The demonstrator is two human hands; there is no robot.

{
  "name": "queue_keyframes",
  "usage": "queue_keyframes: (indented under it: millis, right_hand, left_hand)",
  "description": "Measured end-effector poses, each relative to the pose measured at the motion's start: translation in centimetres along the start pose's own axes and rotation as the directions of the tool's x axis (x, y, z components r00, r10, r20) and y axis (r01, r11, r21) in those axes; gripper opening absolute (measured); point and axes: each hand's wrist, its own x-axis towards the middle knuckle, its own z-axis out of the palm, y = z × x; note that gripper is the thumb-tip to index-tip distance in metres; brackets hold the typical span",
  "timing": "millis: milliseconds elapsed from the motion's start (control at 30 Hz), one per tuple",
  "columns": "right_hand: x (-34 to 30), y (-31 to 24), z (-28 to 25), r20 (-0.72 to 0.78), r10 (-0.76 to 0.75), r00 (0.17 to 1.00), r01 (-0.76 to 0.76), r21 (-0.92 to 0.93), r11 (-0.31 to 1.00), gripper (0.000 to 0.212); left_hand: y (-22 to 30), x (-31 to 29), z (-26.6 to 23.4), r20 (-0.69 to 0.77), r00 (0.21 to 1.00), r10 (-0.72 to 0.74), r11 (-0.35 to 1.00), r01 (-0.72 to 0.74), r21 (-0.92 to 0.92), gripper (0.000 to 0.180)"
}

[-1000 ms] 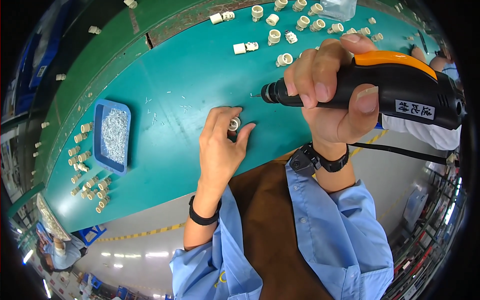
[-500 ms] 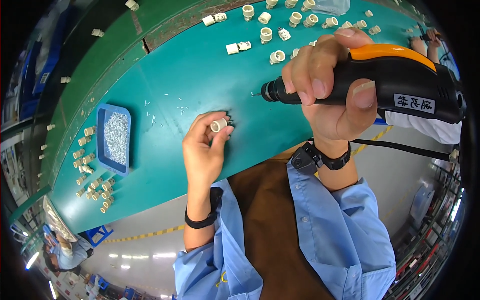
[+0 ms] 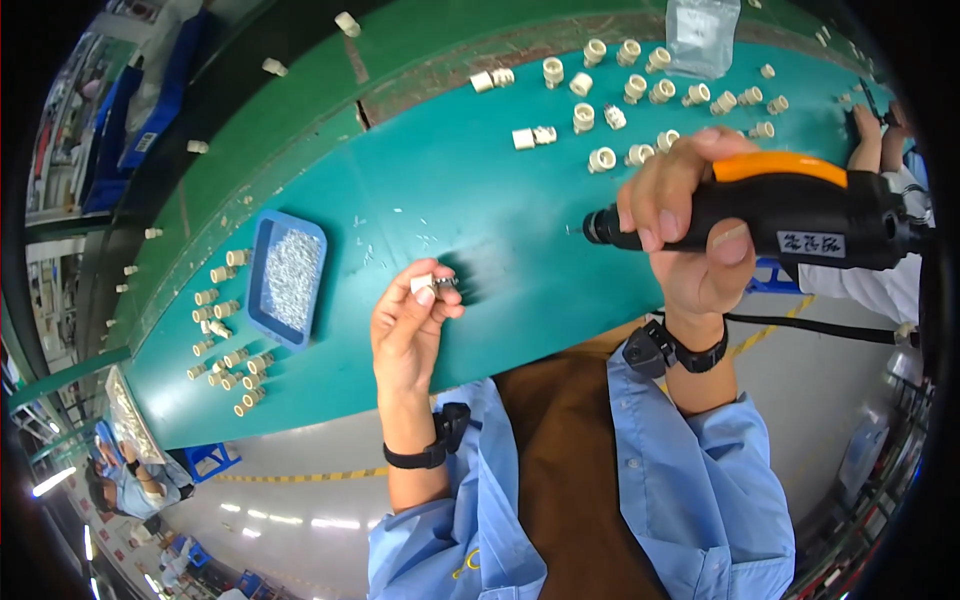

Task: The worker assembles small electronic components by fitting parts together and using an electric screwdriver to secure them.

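Between the thumb and fingers of my left hand (image 3: 408, 325) is a cream plastic socket (image 3: 423, 286), a short cylinder with a metal-looking part at its right end. The fingers are closed round it, over the near half of the table. My right hand (image 3: 690, 215) wraps round a black electric screwdriver (image 3: 775, 205) with an orange strip on top. Its thin bit (image 3: 574, 231) points left, in the air and apart from the socket. A blue tray (image 3: 256, 275) of small silver screw-like pieces stands left of my left hand.
Several cream sockets (image 3: 235, 355) stand left of the tray, and more (image 3: 602, 160) at the far side near a clear plastic bag (image 3: 700, 40). Loose silver bits (image 3: 425, 236) lie on the green table (image 3: 470, 205). A black cord (image 3: 810, 325) runs right. Other people's hands (image 3: 870, 130) show far right.
The view has shifted, so the table's things sit further right. My left hand has turned the socket so its side shows instead of its round opening. The screwdriver stays held up in my right hand.
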Motion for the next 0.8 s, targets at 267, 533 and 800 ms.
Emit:
queue_keyframes:
  millis: [267,533,800]
  right_hand:
    - [0.2,-0.3,0.5,-0.063,0.028,0.998,-0.035,-0.107,0.994,0.063]
    - [-1.8,-2.1,-1.3,-0.104,0.041,0.994,-0.035,0.061,0.998,0.057]
    - [-2.3,-7.5,-5.4,0.078,-0.101,0.992,0.077,0.264,0.962,0.05]
  left_hand:
    - [1.5,1.0,1.8,-0.081,0.996,0.026,0.985,-0.012,0.174,0.029]
    - [7.9,10.6,8.7,0.09,0.995,-0.044,0.694,-0.034,0.719,0.022]
    - [4.3,29.2,19.1,0.288,0.957,0.007,-0.217,-0.28,0.935,0.028]
